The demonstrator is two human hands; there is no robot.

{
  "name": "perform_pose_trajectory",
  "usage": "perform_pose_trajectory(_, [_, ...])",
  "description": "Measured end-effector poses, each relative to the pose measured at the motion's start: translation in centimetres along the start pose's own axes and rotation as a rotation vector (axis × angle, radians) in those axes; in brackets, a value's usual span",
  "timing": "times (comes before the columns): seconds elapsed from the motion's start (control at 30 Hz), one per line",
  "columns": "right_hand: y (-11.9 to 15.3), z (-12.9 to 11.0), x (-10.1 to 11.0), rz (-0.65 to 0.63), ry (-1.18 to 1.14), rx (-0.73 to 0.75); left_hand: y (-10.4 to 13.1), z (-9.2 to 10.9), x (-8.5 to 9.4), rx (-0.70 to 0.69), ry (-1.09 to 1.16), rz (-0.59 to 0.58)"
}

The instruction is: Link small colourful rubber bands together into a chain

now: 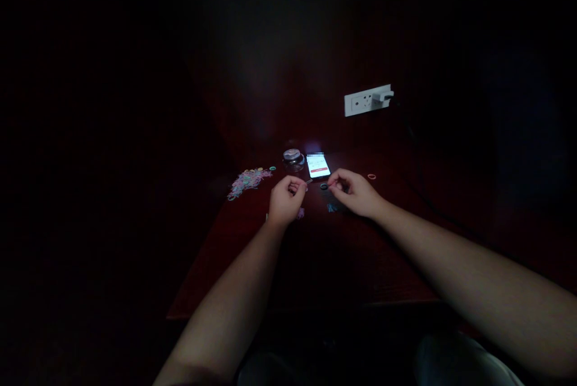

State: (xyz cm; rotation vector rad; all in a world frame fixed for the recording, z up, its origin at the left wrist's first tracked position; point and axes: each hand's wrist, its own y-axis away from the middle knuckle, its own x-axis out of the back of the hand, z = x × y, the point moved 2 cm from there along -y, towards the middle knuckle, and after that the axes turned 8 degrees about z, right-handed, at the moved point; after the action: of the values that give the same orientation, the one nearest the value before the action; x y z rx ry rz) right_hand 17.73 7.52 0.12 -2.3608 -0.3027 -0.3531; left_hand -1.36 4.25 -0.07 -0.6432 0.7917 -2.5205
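Note:
Both hands are over the dark red table, close together, thumb and fingers pinched. My left hand [285, 201] has a small thin piece at its fingertips, too small to name. My right hand [356, 195] also pinches; whatever is between its fingers I cannot make out. Between the hands lies a small dark ring [323, 186]. Some blue bands [332, 208] lie below my right hand, and a few purple bands [300, 213] show beside my left wrist. Further left is a loose pile of small coloured bands [249, 183], with a green ring [272, 168] at its edge.
A lit phone [318, 166] lies just beyond the hands, beside a small lidded clear jar [293, 161]. An orange-red ring [371, 176] rests right of my right hand. On the wall is a white socket panel [360, 103] with a plug and cable. The surroundings are very dark.

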Motion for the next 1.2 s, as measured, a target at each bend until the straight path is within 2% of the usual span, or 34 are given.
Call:
perform_pose_trajectory(0.1, [-0.1, 0.3, 0.2, 0.024, -0.005, -0.004, -0.6, -0.7, 2.2, 0.023, -0.037, 0.158])
perform_pose_trajectory(0.2, [-0.2, 0.6, 0.3, 0.063, -0.001, -0.009, -0.1, -2.0, 5.9, 0.062, -0.142, 0.327])
perform_pose_trajectory(0.3, [-0.2, 0.6, 0.2, 0.086, -0.02, -0.003, 2.0, -3.1, 9.4, 0.134, -0.282, 0.357])
perform_pose_trajectory(0.4, [-0.1, 0.6, -0.1, 0.06, -0.039, 0.009, 4.3, -3.9, 11.2, 0.255, -0.382, 0.296])
perform_pose_trajectory(0.53, [-0.1, 0.7, -0.2, 0.049, -0.056, -0.018, 5.5, -4.0, 10.7, 0.284, -0.433, 0.2])
perform_pose_trajectory(0.7, [-0.3, 0.9, 0.1, 0.107, -0.073, -0.008, 5.4, -3.4, 9.7, 0.262, -0.513, 0.129])
perform_pose_trajectory(0.9, [-0.3, 1.0, -0.1, 0.098, -0.067, -0.01, 5.6, -3.0, 9.5, 0.251, -0.544, 0.041])
perform_pose_trajectory(1.03, [-0.3, 0.7, -0.1, 0.09, -0.046, -0.01, 5.6, -3.1, 9.6, 0.244, -0.552, 0.038])
perform_pose_trajectory(1.2, [-0.3, 0.4, 0.0, 0.11, 0.009, 0.029, 5.2, -4.0, 9.9, 0.189, -0.555, 0.106])
